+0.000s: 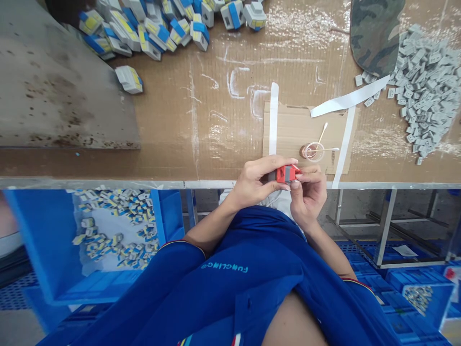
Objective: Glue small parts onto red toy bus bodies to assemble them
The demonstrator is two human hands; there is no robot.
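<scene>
Red toy piece (281, 174) in both hands, not put down yet.
Fingers of the left hand (254, 179) pinch it from nine o'clock, the right hand (309, 193) from three; many grey bits (427, 91) lie loose at two o'clock.

Forearms (216, 221) angled inward, hands (255, 179) close together, fingers (279, 161) bent

Beside the left hand (255, 178), a broad lane is running back from the near edge of the table (169, 120), between the metal sheet (72, 91) and the taped cardboard (288, 132); striped blocks (158, 31) are crowding its far end. Farther right, a cup (317, 158) and heaped grey pieces (427, 93) are obstructing passage.
</scene>
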